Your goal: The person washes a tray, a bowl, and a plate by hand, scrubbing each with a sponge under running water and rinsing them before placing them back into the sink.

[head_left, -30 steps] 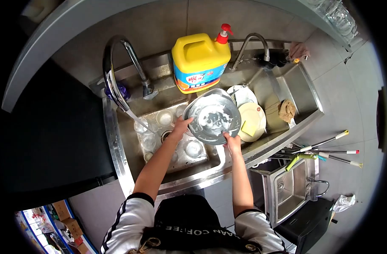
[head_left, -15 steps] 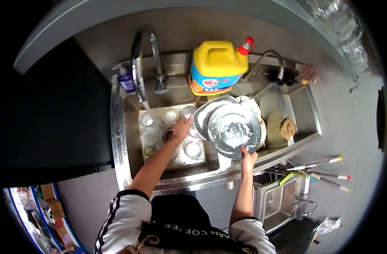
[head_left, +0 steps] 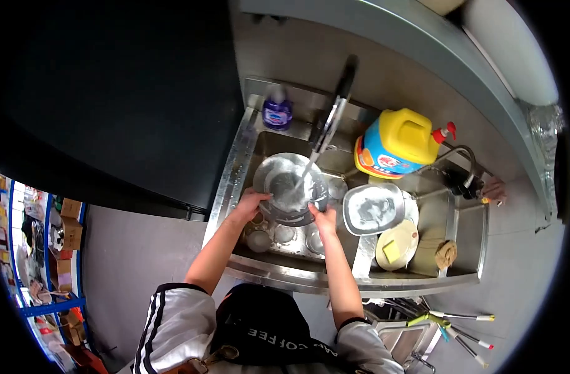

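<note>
A round grey plate (head_left: 267,167), streaked with white foam, is held tilted over the left sink basin. At its left edge my left hand (head_left: 251,203) grips the rim. My right hand (head_left: 324,219) has hold of the lower right rim. Water from the tall tap (head_left: 330,126) runs onto the plate's face. Below the plate, several clear glasses stand in the basin, among them one glass (head_left: 258,240) and another glass (head_left: 285,234); the plate hides some of the others. Right of my hands, a soapy rectangular dish (head_left: 373,209) rests by the divider.
In the right basin are pale plates (head_left: 404,234) with a yellow sponge (head_left: 391,252) on top. A brown cloth (head_left: 446,254) lies farther right. Behind stand a large yellow detergent jug (head_left: 394,146) and a purple soap bottle (head_left: 277,115). A shelf (head_left: 384,28) overhangs the sink.
The round plate has moved left from the stack to under the running tap. My left hand has left the glasses and taken its rim. The view has shifted left.
</note>
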